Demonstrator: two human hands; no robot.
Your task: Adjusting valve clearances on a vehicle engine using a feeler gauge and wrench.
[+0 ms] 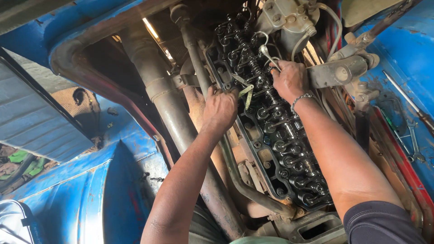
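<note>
The person leans over an open engine head, its rows of dark valve springs and rocker arms running from twelve o'clock down toward five o'clock in the head view. The left hand sits near the centre of the view, its grip closed on the end of a thin metal feeler blade, which reaches from the fingers toward one o'clock in among the rockers. The right hand, with a beaded bracelet at the wrist, lies just to the two o'clock side of the left, its grip wrapped around a slim metal wrench whose head stands up toward twelve o'clock over the springs. The two hands are near each other but apart. A rusty pipe runs beside the engine from eleven o'clock to six o'clock, touching nothing the hands hold. Blue bodywork fills the eight o'clock side, and more blue panel at three o'clock carries a loose spanner.
</note>
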